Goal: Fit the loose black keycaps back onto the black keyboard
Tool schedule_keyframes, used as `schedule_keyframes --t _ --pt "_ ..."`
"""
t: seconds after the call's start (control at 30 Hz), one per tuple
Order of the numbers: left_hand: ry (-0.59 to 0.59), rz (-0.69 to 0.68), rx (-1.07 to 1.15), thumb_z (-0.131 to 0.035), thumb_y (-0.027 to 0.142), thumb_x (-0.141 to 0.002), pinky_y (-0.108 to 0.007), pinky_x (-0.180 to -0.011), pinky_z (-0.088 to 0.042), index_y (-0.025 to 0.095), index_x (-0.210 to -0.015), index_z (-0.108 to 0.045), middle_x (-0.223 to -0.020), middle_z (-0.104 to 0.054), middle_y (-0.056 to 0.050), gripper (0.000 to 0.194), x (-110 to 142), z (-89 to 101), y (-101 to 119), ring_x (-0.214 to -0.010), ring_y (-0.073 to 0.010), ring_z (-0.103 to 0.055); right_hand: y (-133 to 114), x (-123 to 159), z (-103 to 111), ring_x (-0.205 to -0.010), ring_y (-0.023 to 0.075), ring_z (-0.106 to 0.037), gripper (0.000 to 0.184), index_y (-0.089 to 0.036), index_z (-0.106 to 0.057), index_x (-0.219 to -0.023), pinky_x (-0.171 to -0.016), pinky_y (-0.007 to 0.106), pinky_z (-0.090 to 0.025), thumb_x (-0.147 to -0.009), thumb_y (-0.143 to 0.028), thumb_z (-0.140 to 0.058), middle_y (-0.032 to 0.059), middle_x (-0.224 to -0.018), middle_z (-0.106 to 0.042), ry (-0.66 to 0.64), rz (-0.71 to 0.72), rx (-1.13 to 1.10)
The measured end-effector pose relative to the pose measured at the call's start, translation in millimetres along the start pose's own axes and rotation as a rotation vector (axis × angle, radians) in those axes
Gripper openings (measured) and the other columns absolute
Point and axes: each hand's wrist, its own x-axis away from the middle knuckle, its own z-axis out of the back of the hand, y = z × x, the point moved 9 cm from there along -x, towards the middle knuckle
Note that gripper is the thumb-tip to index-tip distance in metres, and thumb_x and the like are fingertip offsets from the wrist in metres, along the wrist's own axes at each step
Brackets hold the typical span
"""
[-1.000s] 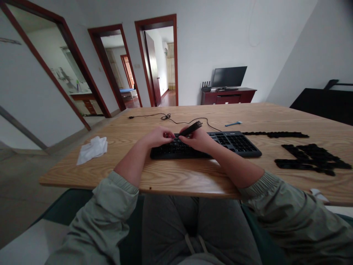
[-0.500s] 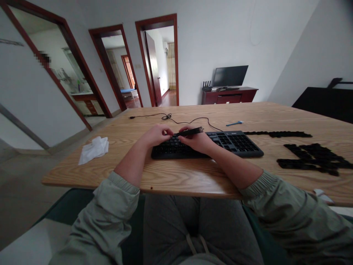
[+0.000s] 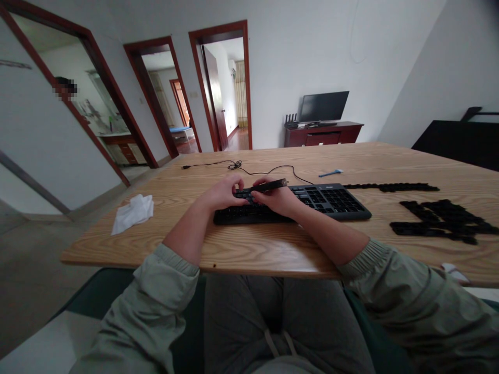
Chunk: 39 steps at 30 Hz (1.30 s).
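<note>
A black wired keyboard point(image 3: 331, 200) lies on the wooden table point(image 3: 249, 249) in front of me. My right hand point(image 3: 275, 200) rests over its middle, its fingers closed round a long black bar-shaped key point(image 3: 268, 185) held nearly level just above the keys. My left hand point(image 3: 222, 192) is at the keyboard's left part, fingers curled, its fingertips touching the left end of that long key. Whether the key sits in the keyboard or just above it, I cannot tell.
Rows of loose black keycaps point(image 3: 440, 221) lie on the table at the right, with another strip point(image 3: 392, 187) behind them. A small blue tool point(image 3: 329, 173) lies beyond the keyboard, beside its cable point(image 3: 234, 166). A crumpled white tissue point(image 3: 132, 212) is at the left.
The long black key, tilted up at its right end a second ago, has come down to nearly level over the keyboard. Both hands stayed in place on it.
</note>
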Motion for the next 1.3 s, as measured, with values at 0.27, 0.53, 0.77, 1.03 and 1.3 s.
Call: schedule_keyframes --t 0.27,0.53,0.77,1.03,1.3 --pt "-0.126 -0.073 -0.113 -0.069 0.035 -0.078 -0.027 -0.081 -0.047 0.023 -0.088 -0.078 -0.099 -0.055 -0.003 0.018 0.8 -9.2 10.6 -0.088 -0.0149 -0.057 9.3 0.9 -5.3 -0.064 0.0158 -0.063 0.017 -0.019 -0.062 -0.096 -0.059 0.028 -0.052 -0.084 -0.031 -0.065 0.0020 -0.070 -0.065 -0.044 -0.089 -0.107" --pt "-0.195 -0.053 -0.185 -0.064 0.032 -0.083 -0.024 -0.068 -0.042 0.022 -0.092 -0.078 -0.087 -0.060 -0.001 0.019 3.9 -12.8 13.5 -0.074 -0.0117 -0.055 5.2 0.3 -2.7 -0.063 0.0158 -0.061 0.011 -0.019 -0.063 -0.088 -0.059 0.028 -0.050 -0.083 -0.028 -0.066 0.0014 -0.067 -0.064 -0.029 -0.043 0.003" --pt "-0.172 -0.070 -0.141 -0.064 0.031 -0.083 -0.024 -0.067 -0.043 0.022 -0.090 -0.078 -0.086 -0.063 -0.001 0.018 4.4 -13.1 13.8 -0.072 -0.0116 -0.056 0.5 0.7 1.8 -0.063 0.0173 -0.061 0.014 -0.018 -0.064 -0.086 -0.059 0.030 -0.049 -0.085 -0.032 -0.064 0.0047 -0.071 -0.066 -0.018 -0.006 0.022" --pt "-0.199 -0.072 -0.170 -0.065 0.026 -0.082 -0.024 -0.067 -0.044 0.020 -0.088 -0.077 -0.087 -0.066 -0.002 0.015 4.1 -19.4 15.2 -0.073 -0.0120 -0.059 -5.6 3.0 3.4 -0.071 0.0162 -0.060 0.010 -0.017 -0.066 -0.086 -0.072 0.030 -0.049 -0.081 -0.026 -0.067 0.0033 -0.077 -0.067 0.025 0.002 0.167" --pt "-0.198 -0.119 -0.194 -0.064 0.021 -0.084 -0.024 -0.072 -0.047 0.019 -0.086 -0.076 -0.086 -0.072 -0.002 0.012 4.3 -23.0 24.9 -0.078 -0.0132 -0.063 -4.9 5.7 5.4 -0.070 0.0163 -0.059 0.007 -0.018 -0.065 -0.082 -0.071 0.030 -0.048 -0.080 -0.024 -0.065 0.0023 -0.074 -0.065 0.012 -0.005 0.181"
